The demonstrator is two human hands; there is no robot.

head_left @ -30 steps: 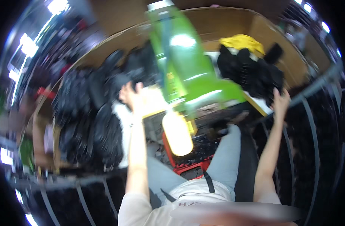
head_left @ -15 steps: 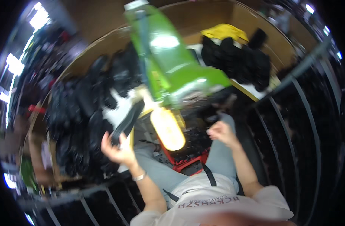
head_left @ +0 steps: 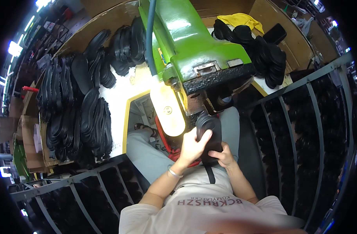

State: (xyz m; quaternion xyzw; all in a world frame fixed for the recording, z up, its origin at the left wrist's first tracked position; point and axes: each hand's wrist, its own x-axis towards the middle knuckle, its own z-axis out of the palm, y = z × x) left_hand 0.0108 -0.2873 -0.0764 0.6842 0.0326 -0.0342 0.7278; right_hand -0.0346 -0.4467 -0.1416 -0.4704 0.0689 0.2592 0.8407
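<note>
Both hands hold one black shoe sole (head_left: 210, 130) upright in front of my chest, just under the head of a green machine (head_left: 194, 50). My left hand (head_left: 192, 146) wraps the sole's left side with the thumb across its face. Lower down, my right hand (head_left: 224, 155) grips its bottom right edge. A cream-coloured lamp or cover (head_left: 168, 111) hangs from the machine just left of the sole.
Rows of black soles (head_left: 73, 105) are stacked on the white worktop to the left, and another pile (head_left: 264, 50) lies at the right behind the machine with a yellow cloth (head_left: 240, 19). Metal rack bars (head_left: 311, 117) holding more soles stand on both sides.
My left hand came in from the left pile with a sole, and my right hand moved in from the right. Both now meet on the sole under the machine head.
</note>
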